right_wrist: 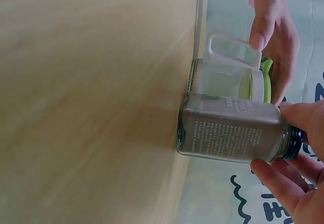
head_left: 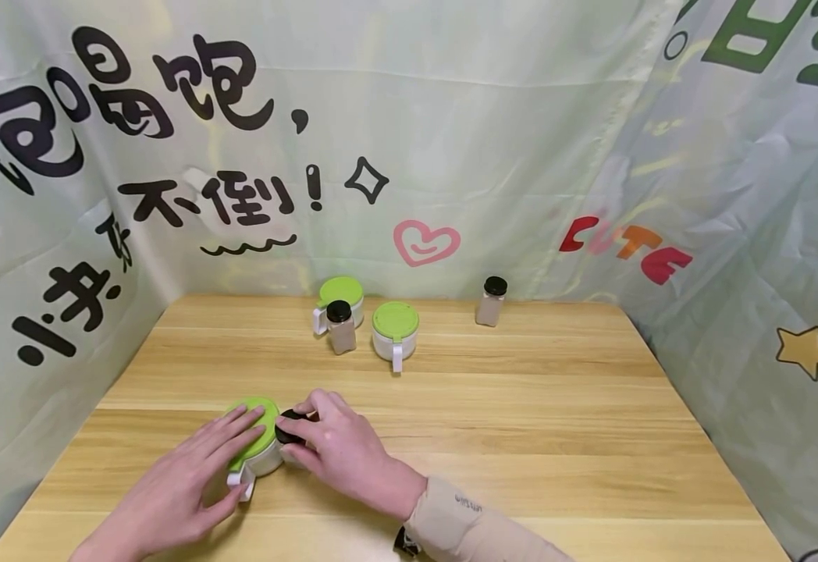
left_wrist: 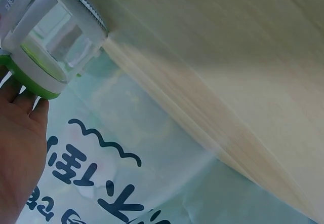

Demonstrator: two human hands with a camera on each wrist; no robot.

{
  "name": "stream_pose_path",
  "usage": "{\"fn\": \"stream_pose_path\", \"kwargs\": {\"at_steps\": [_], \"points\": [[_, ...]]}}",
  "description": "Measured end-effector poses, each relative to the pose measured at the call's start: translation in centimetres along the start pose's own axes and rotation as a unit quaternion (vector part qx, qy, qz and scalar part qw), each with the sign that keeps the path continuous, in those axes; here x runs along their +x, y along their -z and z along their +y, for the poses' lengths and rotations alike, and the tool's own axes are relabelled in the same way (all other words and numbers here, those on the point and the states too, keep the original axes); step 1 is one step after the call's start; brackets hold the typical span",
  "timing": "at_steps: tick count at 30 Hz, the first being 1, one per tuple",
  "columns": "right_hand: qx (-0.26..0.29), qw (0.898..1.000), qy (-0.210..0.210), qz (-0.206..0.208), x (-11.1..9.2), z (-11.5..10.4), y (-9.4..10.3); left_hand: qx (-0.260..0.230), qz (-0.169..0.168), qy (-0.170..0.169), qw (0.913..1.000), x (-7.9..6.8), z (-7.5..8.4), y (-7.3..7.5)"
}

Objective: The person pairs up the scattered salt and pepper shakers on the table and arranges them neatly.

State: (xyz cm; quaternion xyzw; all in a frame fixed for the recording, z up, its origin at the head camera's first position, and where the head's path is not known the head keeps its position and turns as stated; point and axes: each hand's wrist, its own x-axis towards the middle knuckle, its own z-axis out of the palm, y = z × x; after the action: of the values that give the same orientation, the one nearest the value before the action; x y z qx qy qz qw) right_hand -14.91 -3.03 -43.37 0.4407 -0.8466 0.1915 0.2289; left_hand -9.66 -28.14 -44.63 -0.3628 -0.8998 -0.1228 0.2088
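Observation:
My left hand (head_left: 187,476) lies over a glass seasoning jar (head_left: 264,460) with a green lid and white handle. Its fingers stretch across the lid, and the thumb is by the handle. Close against that jar, a square glass spice bottle (right_wrist: 228,130) of brownish powder stands upright on the table. My right hand (head_left: 353,453) pinches the bottle at its black cap (head_left: 293,426) between thumb and fingers. In the left wrist view, the lidded jar (left_wrist: 61,36) shows its clear wall, with fingertips on the green lid.
Farther back stand two more green-lidded jars, one at the rear (head_left: 341,290) and one nearer (head_left: 395,321). A black-capped bottle (head_left: 342,332) stands before the rear jar; another bottle (head_left: 489,307) is to the right. Printed cloth (head_left: 521,156) hangs around the wooden table (head_left: 521,421).

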Motion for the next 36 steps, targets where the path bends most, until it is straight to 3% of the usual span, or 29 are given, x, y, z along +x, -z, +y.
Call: {"fn": "stream_pose_path", "kwargs": {"at_steps": [15,23,27,32,36], "points": [[0.015,1.0,-0.012,-0.011,-0.7,-0.2,1.0,0.008,0.017,-0.013,0.9997,1.5,-0.6,1.1],[0.019,0.999,-0.022,0.024,-1.3,1.4,2.0,0.012,0.076,-0.051,0.9958,3.8,-1.9,2.2],[0.019,0.998,-0.019,0.062,-1.2,2.7,2.4,0.02,0.095,-0.068,0.9929,5.4,-2.6,2.3],[0.01,0.994,-0.016,0.112,-0.8,4.4,2.7,0.032,0.093,-0.076,0.9923,7.3,-3.5,2.2],[0.0,0.991,-0.027,0.131,-0.2,5.6,2.9,0.044,0.061,-0.069,0.9948,8.7,-4.5,2.0]]}}
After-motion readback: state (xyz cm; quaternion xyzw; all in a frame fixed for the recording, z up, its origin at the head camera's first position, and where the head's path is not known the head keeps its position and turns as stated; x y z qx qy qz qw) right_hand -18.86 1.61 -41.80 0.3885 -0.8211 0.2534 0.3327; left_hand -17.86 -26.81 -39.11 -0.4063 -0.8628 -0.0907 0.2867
